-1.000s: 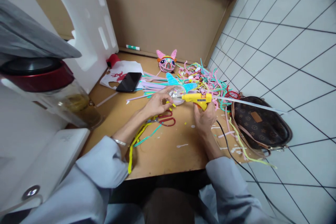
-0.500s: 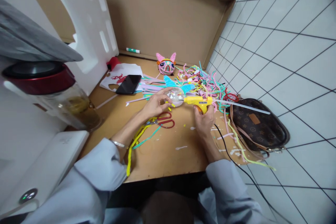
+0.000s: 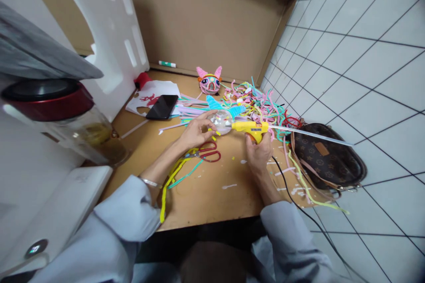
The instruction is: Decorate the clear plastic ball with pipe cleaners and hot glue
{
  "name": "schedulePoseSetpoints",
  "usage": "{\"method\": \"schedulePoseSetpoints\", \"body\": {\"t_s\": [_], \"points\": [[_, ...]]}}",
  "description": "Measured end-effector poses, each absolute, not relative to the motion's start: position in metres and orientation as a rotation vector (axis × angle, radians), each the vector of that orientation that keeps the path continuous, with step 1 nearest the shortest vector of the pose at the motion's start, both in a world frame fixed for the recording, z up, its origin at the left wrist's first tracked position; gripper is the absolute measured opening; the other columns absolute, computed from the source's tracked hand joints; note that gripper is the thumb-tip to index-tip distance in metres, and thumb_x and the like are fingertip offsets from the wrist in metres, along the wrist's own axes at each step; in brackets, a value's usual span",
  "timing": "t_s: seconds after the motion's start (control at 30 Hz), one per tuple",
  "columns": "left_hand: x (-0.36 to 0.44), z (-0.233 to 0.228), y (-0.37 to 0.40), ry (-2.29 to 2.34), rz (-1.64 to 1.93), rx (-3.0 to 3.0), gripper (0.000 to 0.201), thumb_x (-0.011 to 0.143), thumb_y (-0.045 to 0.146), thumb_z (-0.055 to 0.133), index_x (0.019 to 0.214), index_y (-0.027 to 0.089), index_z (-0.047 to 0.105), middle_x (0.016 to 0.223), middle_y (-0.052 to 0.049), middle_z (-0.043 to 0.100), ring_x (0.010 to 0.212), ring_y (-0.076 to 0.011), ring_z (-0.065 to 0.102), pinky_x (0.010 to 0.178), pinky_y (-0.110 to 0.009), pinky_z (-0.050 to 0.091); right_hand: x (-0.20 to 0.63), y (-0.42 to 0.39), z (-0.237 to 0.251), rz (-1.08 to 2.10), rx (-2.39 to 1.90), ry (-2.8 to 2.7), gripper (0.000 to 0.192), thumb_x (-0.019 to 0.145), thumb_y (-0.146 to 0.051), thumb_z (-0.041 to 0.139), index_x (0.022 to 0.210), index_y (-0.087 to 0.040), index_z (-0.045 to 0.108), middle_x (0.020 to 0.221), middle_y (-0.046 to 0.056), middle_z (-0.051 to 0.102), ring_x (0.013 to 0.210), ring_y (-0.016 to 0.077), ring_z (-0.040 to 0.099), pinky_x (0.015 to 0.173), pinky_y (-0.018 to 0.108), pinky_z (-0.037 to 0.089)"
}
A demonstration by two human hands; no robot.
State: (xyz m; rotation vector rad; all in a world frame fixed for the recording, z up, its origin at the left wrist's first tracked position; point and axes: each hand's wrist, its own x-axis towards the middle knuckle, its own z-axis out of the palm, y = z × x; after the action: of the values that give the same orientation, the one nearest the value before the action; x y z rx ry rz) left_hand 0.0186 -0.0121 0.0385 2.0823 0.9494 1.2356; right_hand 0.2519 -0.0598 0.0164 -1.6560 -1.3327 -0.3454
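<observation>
While the left hand [image 3: 195, 132] cups a clear, round plastic ball [image 3: 222, 121] near the middle of the frame, its grip closed around the ball's near side, the right hand [image 3: 259, 152] is clamped on the handle of a yellow hot glue gun [image 3: 249, 128] just to the right of it. The gun's nozzle points left and touches the ball, and a long translucent glue stick [image 3: 312, 135] juts from its back toward the right of the frame, crossing above a brown patterned handbag [image 3: 328, 159] that lies on the white tiled floor [image 3: 365, 75]. A black cord [image 3: 299, 205] trails from under the right hand toward the lower right. Both hands work above a brown cardboard counter [image 3: 206, 194]. Red-handled scissors [image 3: 207, 154] lie on it just below the left hand, beside yellow and teal pipe cleaners [image 3: 172, 181]. Beyond the ball, toward the upper middle, sits a heap of pink, green and yellow pipe cleaners [image 3: 255, 99], and behind it a small pink pipe-cleaner head with pointed ears [image 3: 209, 82]. A black smartphone [image 3: 162, 106] rests on white paper to the left. At the far left stands a glass jar with a red lid [image 3: 66, 119].
</observation>
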Motion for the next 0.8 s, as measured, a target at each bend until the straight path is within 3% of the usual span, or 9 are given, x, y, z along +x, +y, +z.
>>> {"method": "schedulePoseSetpoints", "body": {"t_s": [0.33,0.57,0.8], "points": [[0.0180,0.0425,-0.0139,0.988,1.295,2.047,0.020,0.074,0.038,0.067,0.074,0.019,0.070,0.140,-0.013,0.060,0.135,-0.0327,0.051,0.114,-0.053,0.038,0.2521,-0.0613,0.0235,-0.190,-1.564,-1.167,0.033,0.074,-0.048,0.062,0.092,-0.021,0.055,0.088,0.009,0.069,0.078,0.0248,0.065,0.073,0.037,0.050],[0.0168,0.0395,-0.0110,0.989,1.357,1.921,0.022,0.074,0.041,0.069,0.076,0.019,0.068,0.135,-0.012,0.064,0.130,-0.0289,0.056,0.115,-0.050,0.038,0.2503,-0.0633,0.0267,-0.120,-1.536,-1.106,0.034,0.071,-0.050,0.063,0.088,-0.022,0.054,0.080,0.006,0.068,0.070,0.0229,0.063,0.070,0.036,0.050],[0.0166,0.0335,-0.0067,1.011,1.421,1.796,0.028,0.073,0.047,0.072,0.076,0.019,0.067,0.128,-0.013,0.067,0.126,-0.0293,0.058,0.115,-0.050,0.037,0.2500,-0.0642,0.0247,-0.077,-1.550,-1.143,0.037,0.072,-0.051,0.064,0.093,-0.021,0.055,0.082,0.007,0.069,0.072,0.0233,0.064,0.070,0.035,0.049]]}}
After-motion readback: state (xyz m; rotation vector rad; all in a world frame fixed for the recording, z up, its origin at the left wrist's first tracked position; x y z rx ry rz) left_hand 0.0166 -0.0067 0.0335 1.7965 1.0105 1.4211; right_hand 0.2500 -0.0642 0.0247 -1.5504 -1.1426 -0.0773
